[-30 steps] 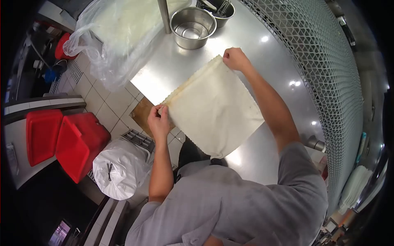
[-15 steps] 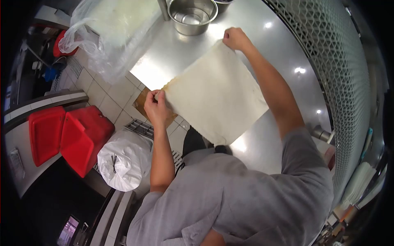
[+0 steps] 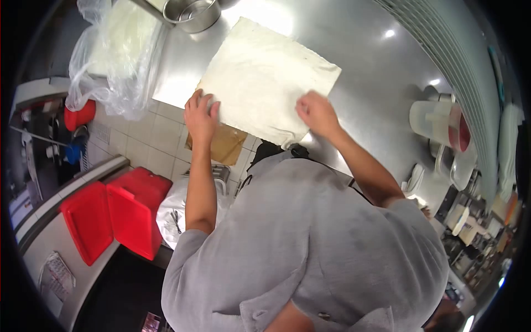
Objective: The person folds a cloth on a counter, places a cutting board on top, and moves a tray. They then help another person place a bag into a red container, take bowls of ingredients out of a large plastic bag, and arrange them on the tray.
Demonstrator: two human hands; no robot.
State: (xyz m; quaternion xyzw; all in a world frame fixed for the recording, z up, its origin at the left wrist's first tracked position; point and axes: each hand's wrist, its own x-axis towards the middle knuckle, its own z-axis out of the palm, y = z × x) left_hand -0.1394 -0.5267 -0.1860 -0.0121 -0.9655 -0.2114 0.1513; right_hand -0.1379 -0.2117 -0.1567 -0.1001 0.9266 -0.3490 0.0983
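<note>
A large off-white square sheet (image 3: 265,77) lies spread on the steel table, with uneven edges and small creases; the frames do not show whether it is cloth or dough. My left hand (image 3: 201,113) rests at the sheet's left edge, fingertips on it and thumb apart. Over the sheet's lower right part is my right hand (image 3: 317,113), its fingers curled in and slightly blurred. What, if anything, those fingers hold is hidden. The sheet's near corner hangs bunched over the table edge by my body.
The steel table (image 3: 370,72) carries a round metal pot (image 3: 192,15) at the far side. Clear plastic wraps a pale stack (image 3: 119,52) at the left. A mesh screen (image 3: 442,39) and a white container (image 3: 430,117) stand right. Red bins (image 3: 135,205) are at lower left.
The sheet, held up by two corners before, now lies flat on the table. My right hand has come back from the far corner toward my body. My left hand's fingers have loosened.
</note>
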